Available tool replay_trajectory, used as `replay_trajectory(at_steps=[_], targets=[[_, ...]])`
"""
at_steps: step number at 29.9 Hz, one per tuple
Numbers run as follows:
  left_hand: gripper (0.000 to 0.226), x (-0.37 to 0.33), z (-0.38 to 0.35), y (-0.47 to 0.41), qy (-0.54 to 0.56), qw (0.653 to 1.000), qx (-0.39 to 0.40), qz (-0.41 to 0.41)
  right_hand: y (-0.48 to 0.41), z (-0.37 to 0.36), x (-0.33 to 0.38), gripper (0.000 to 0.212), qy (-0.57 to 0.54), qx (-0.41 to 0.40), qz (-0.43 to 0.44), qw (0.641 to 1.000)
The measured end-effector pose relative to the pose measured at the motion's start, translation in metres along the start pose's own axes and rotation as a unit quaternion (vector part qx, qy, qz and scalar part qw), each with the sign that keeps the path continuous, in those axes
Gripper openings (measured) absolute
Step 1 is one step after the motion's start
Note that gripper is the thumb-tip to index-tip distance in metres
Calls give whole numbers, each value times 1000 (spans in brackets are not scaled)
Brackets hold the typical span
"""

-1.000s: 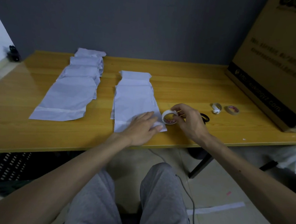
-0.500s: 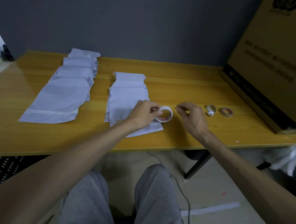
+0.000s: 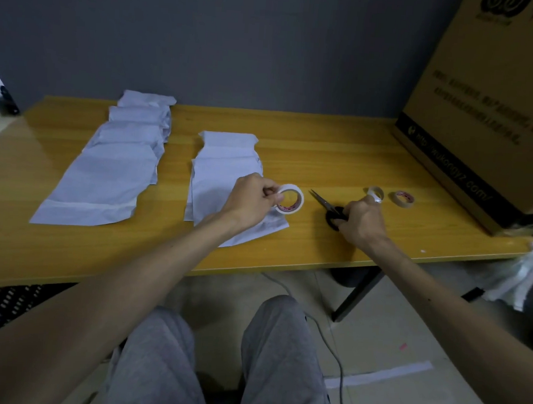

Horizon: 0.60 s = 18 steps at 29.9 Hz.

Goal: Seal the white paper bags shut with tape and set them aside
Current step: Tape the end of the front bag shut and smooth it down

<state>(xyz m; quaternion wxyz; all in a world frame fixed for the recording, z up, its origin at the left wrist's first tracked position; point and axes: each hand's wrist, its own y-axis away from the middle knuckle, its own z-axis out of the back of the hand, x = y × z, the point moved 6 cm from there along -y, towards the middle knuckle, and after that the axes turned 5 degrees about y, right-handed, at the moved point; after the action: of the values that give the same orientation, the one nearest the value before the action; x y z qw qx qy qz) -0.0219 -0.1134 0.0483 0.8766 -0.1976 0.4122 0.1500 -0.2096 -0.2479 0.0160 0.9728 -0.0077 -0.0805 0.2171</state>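
Near the tabletop's [image 3: 325, 149] left edge lies a pile of white bags [image 3: 103, 174], likely done. In the middle, more bags [image 3: 219, 179] wait for tape. Your left hand [image 3: 252, 201] pinches the tape roll [image 3: 290, 200] over them. Your right hand [image 3: 361, 221] grips the scissors [image 3: 320, 201].

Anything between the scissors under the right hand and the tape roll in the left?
Nothing visible. Only bare table lies between the scissors and the tape roll the left hand holds; two smaller rolls sit beyond the right hand.
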Motion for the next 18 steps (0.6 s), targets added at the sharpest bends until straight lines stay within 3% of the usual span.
replay_trajectory(at_steps=[5, 11, 18], targets=[[16, 2, 1, 0, 5, 1000, -1, 3, 0, 5, 2, 35, 16, 81, -15, 996], [16, 5, -1, 2, 12, 1000, 1, 4, 5, 15, 11, 21, 24, 114, 47, 992], [15, 3, -5, 3, 13, 1000, -9, -3, 18, 19, 7, 32, -89, 132, 37, 987]])
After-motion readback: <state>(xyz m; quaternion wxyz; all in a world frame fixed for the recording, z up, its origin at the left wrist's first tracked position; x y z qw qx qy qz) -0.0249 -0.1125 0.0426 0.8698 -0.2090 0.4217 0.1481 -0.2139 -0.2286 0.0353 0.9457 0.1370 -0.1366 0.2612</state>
